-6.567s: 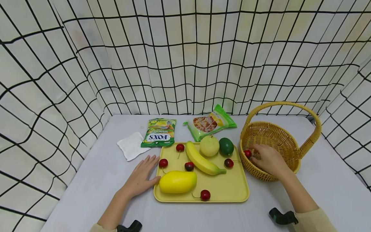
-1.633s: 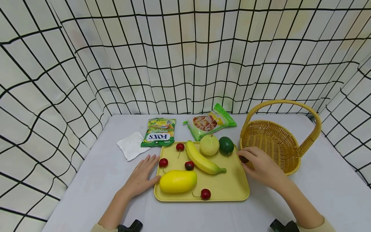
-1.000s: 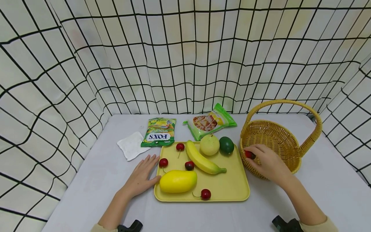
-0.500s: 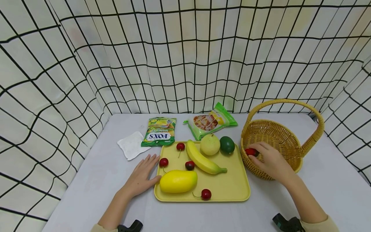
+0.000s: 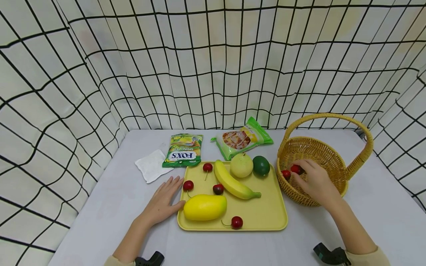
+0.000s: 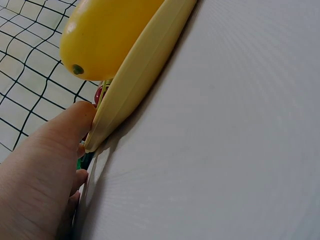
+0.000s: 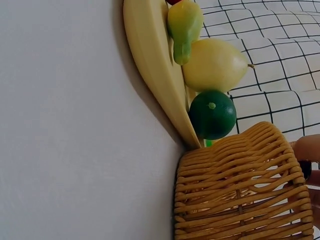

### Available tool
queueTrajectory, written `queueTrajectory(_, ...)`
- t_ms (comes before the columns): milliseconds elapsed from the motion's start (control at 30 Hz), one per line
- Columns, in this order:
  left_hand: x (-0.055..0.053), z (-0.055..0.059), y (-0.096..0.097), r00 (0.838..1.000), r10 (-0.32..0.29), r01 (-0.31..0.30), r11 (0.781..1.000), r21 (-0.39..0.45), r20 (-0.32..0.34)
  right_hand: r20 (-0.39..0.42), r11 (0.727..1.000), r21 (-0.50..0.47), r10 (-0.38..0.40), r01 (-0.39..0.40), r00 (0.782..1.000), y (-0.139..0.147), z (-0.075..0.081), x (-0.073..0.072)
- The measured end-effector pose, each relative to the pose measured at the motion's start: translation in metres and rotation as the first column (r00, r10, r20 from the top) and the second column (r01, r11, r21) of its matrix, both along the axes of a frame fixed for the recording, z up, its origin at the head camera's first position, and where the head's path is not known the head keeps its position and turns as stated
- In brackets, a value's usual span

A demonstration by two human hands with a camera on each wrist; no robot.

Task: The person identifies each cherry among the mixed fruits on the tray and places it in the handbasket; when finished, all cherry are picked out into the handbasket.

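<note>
My right hand (image 5: 315, 183) reaches over the near-left rim of the wicker basket (image 5: 311, 144) and pinches a dark red cherry (image 5: 297, 169) between thumb and fingers. Another cherry (image 5: 286, 174) lies just left of it inside the basket. In the right wrist view, the cherry (image 7: 305, 168) shows between the fingers above the basket's rim. My left hand (image 5: 163, 203) lies with spread fingers on the table, its thumb at the left edge of the yellow tray (image 5: 259, 216). Beside that thumb sits a yellow mango (image 5: 204, 207).
On the tray lie a banana (image 5: 233, 183), a pale round pear (image 5: 241, 165), a dark green fruit (image 5: 261, 165) and several cherries (image 5: 236, 222). Behind stand a candy bag (image 5: 183, 150), a green snack bag (image 5: 241, 139) and a white packet (image 5: 152, 166). The basket's tall handle (image 5: 332, 116) arches upward.
The dark cherry on the tray's right side has been picked up. My right hand has carried it right, over the rim into the basket. My left hand has stayed still.
</note>
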State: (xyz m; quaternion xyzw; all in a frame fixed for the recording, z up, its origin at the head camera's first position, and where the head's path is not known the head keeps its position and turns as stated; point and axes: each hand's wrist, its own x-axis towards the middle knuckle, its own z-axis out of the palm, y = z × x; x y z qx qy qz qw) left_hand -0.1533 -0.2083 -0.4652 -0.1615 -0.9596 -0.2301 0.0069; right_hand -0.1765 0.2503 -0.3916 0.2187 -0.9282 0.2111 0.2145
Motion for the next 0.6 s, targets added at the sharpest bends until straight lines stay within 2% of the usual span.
queueTrajectory(333,0.000,0.000,0.000,1.000,0.001,-0.001,1.000,-0.002,-0.001,0.110,0.995,0.009,-0.095,0.095,0.989,0.007,-0.006,-0.010)
queueTrajectory(600,0.001,0.000,0.000,1.000,0.005,-0.005,1.000,0.001,0.007,0.206,0.992,0.043,-0.122,0.116,0.971,0.008,-0.010,-0.020)
